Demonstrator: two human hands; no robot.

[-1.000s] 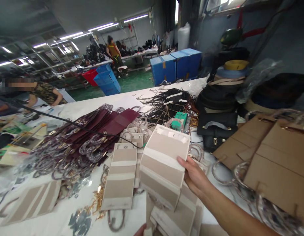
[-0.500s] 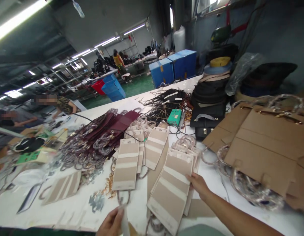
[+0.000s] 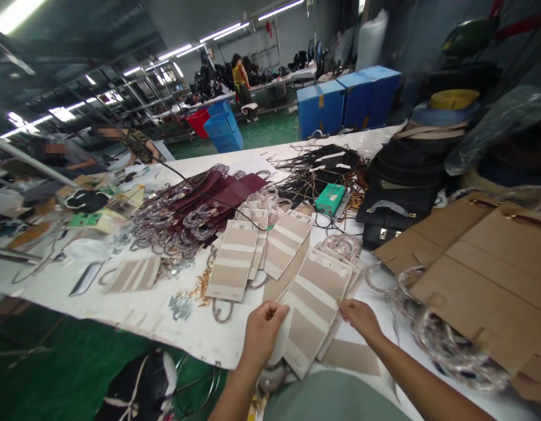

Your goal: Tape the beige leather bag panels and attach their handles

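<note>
A beige bag panel (image 3: 316, 301) with pale crosswise stripes lies on a small stack in front of me. My right hand (image 3: 360, 316) pinches its right edge between thumb and fingers. At the panel's left side, my left hand (image 3: 266, 327) is closed in a pinch on a pale flat piece (image 3: 280, 339), partly hidden by the fingers; where this piece ends and the panels below begin is unclear. Handles in clear wrapping (image 3: 340, 247) stick out behind the stack. Similar striped panels (image 3: 233, 266) lie just to the left.
Maroon bag pieces (image 3: 226, 196) with wrapped handles are heaped at left. Brown bag panels (image 3: 467, 280) cover the right side. Behind are a green box (image 3: 329, 199), black cords (image 3: 305, 169) and black bags (image 3: 387, 210). Loose metal parts (image 3: 180, 307) lie near the table's front edge. Several people work farther off.
My left hand has moved right and up to the panel's left edge, from near the table's front with a pale strip in it. My right hand stays on the right edge. The view has shifted.
</note>
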